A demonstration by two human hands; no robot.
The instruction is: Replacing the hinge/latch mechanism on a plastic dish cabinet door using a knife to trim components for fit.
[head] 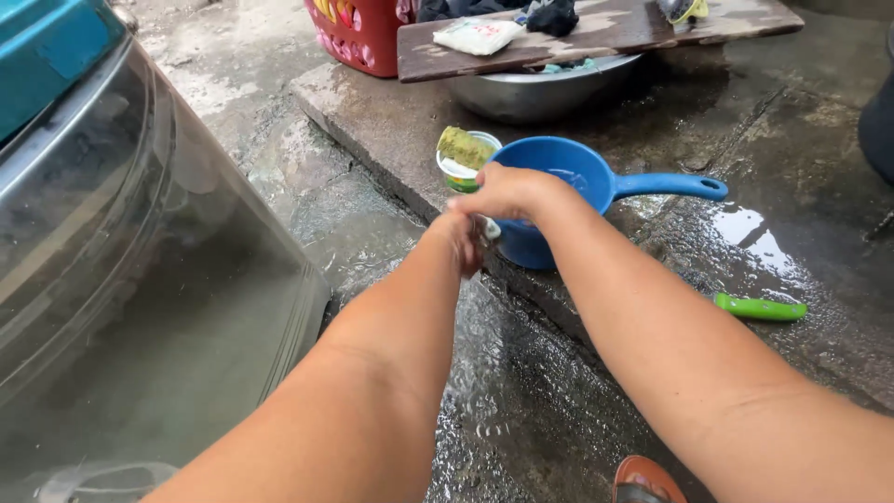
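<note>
Both my forearms reach out over wet stone. My left hand (460,240) is blurred, with its fingers pointing down beside a blue plastic water dipper (568,182). My right hand (507,191) curls over the left hand's fingertips at the dipper's near rim. Its fingers are hidden behind its back. A small white bit shows between the hands and I cannot tell what it is. The dipper stands on a raised stone slab (391,140), its long handle pointing right. Just behind the hands is a small white tub (456,173) with a green sponge (466,146) on top.
A large grey tub (140,307) with a teal lid fills the left. At the back, a wooden board (596,42) lies over a metal basin (531,93), beside a red basket (358,37). A green handle (759,307) lies on the slab at right. An orange sandal (643,480) is at the bottom.
</note>
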